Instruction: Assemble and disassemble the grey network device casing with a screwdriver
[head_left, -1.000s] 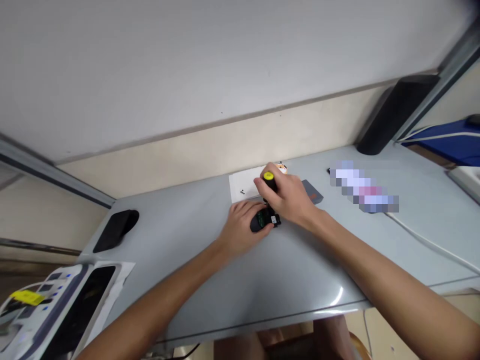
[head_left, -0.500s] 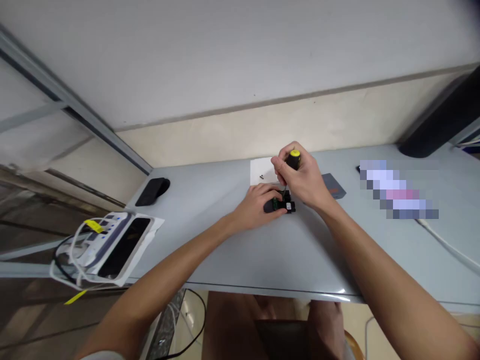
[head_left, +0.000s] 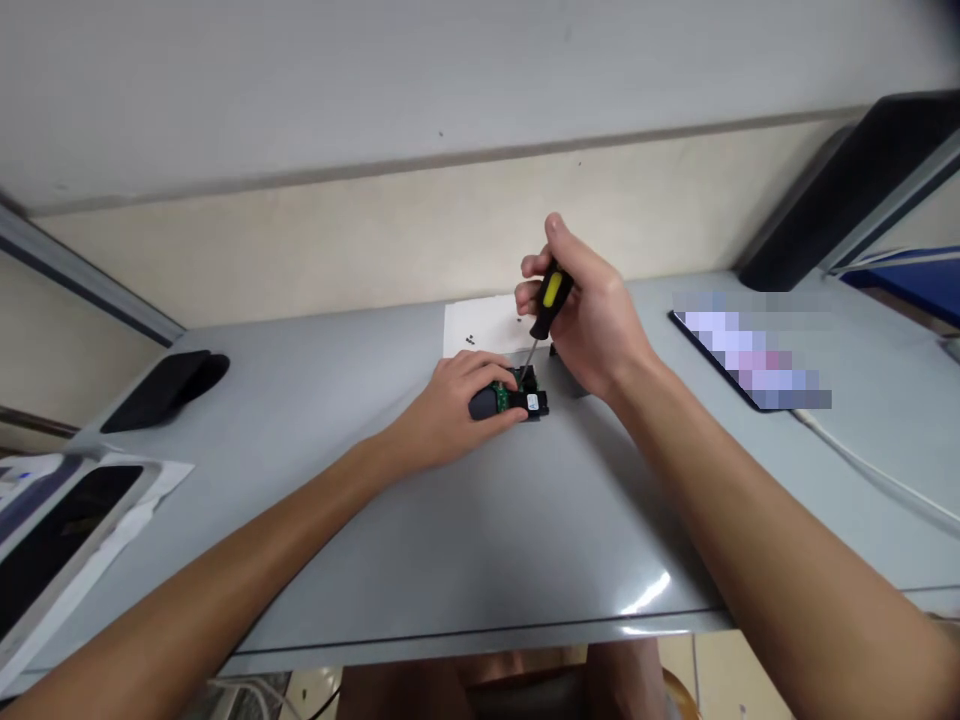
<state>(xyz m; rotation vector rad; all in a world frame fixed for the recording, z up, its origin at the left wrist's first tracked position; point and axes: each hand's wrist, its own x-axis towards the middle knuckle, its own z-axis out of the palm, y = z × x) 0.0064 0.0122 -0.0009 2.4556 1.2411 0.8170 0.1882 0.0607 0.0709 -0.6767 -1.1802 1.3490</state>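
Glossy grey surface (head_left: 465, 560), pale wall (head_left: 345, 230) behind. Your right hand (head_left: 592, 305) grips the tilted black-and-yellow screwdriver (head_left: 551, 300); for sound seating, square its shaft (head_left: 531, 351) to the work and press evenly. Your left hand (head_left: 465, 405) braces the black device (head_left: 483, 404). Located nearer the surface's back edge than its front, it exposes a green board (head_left: 502, 398) and bears a white label (head_left: 532, 402).

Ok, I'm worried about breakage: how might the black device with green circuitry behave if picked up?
The black device probably feels stiff, given its hard-looking shell, but may be fragile, since green circuitry lies exposed.
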